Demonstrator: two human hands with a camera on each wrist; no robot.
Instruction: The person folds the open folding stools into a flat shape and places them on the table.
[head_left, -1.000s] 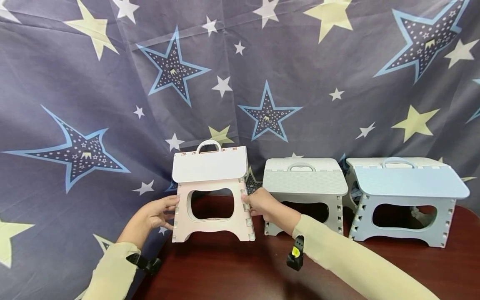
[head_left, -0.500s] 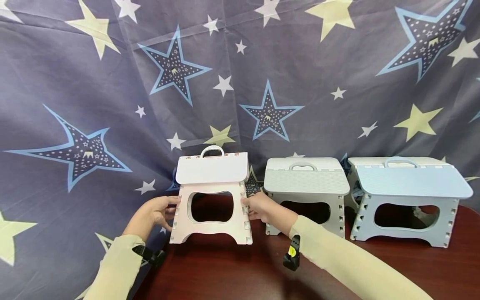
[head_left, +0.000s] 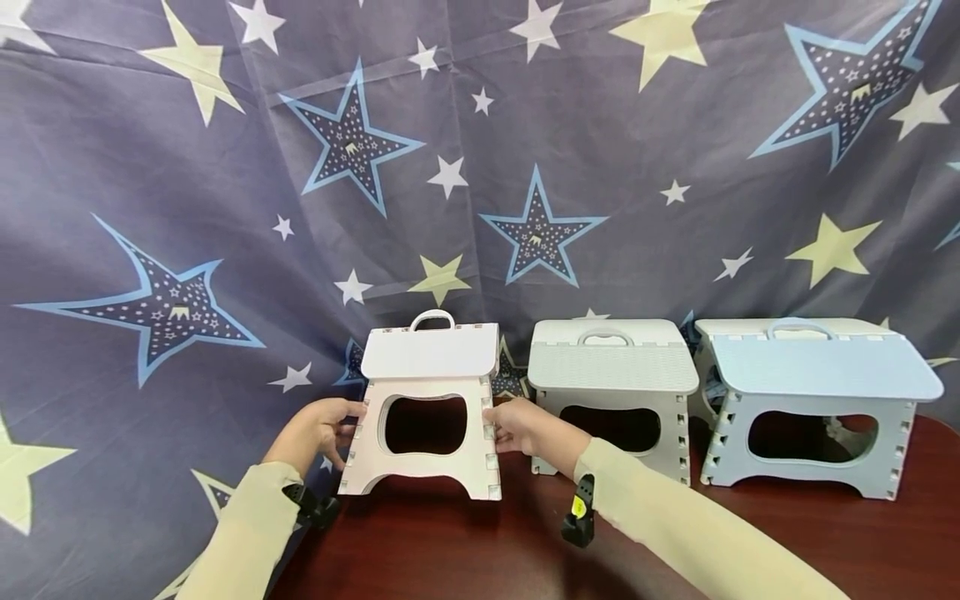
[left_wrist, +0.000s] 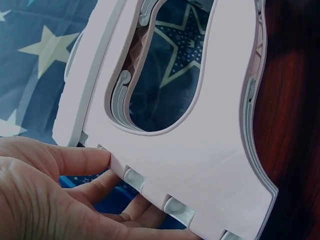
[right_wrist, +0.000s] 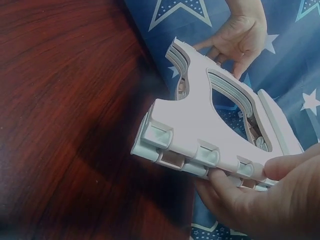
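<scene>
Starry cloth (head_left: 495,142) behind dark table (head_left: 427,554); left hand (head_left: 318,429) and right hand (head_left: 525,427), fingers (left_wrist: 97,187) pinching pink stool (head_left: 426,464) at both sides.

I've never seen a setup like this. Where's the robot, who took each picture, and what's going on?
There is no robot here: a person is working with two bare hands. The wide picture comes from a camera worn on the head, looking forward and down. The two close-ups come from black wrist cameras, one on each arm.

The left hand and right hand hold opposite sides of a pale pink folding stool. To its right, a pale grey folding stool and a light blue folding stool stand on a dark red table. Behind everything hangs a star-patterned cloth.
</scene>
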